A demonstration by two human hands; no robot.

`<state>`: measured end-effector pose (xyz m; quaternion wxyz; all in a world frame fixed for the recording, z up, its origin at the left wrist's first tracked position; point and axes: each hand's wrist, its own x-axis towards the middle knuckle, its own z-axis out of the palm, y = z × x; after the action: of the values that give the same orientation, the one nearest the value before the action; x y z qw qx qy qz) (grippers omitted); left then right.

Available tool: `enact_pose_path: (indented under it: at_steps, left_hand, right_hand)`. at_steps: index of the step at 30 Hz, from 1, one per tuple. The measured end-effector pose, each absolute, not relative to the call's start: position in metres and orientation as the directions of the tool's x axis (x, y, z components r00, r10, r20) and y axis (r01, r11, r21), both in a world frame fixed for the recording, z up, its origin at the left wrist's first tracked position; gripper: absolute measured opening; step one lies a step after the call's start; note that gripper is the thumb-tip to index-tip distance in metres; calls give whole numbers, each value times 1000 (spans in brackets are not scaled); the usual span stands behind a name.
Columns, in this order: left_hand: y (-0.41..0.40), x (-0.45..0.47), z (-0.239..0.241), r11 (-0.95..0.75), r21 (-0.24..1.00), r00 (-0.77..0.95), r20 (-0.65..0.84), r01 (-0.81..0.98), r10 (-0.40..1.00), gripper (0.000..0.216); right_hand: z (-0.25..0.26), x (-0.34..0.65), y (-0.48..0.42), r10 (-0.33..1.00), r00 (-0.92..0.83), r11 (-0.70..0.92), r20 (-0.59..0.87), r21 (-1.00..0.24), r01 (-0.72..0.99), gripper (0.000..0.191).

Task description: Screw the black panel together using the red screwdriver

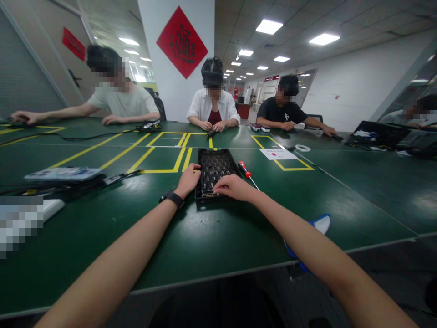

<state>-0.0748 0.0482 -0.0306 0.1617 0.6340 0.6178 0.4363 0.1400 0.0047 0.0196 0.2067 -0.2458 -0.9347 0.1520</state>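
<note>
Right hand point(235, 187) at tray point(209, 199), green table point(239, 246), lights point(269, 26)

Glossy, smooth tabletop point(218, 246), tray point(207, 199) apparently plastic

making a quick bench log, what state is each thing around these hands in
black tray, uncovered, inside details too small to tell
left hand, at the tray's left edge
right hand, fingers bent over the tray's near end, grip unclear
wristband, worn
screwdriver, lying down, unheld
white sheet, lying flat
blue-and-white item, partly hidden
</note>
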Motion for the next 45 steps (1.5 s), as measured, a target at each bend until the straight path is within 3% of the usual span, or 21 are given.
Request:
enact_pose_path:
  at_steps: [9,26,34,40,45]
  left_hand:
    - [49,-75,-31,-194,743,-136,359,640,924,36]
    - [48,-74,-30,-182,739,-133,346,649,929,37]
    - [47,-74,-30,-192,745,-131,351,639,927,38]
    - [49,-75,-31,-188,748,-139,351,637,926,38]
    - [49,-75,-31,-188,746,-134,349,639,928,38]
  right_hand:
    - [23,140,4,583,-762,740,282,-572,355,25]
    - [15,142,9,511,-807,821,295,-446,357,24]
    - [22,141,7,495,-836,793,237,-517,322,22]
    - [16,140,6,605,-765,669,222,-662,337,26]
    - [14,140,7,603,-754,683,260,-657,320,28]
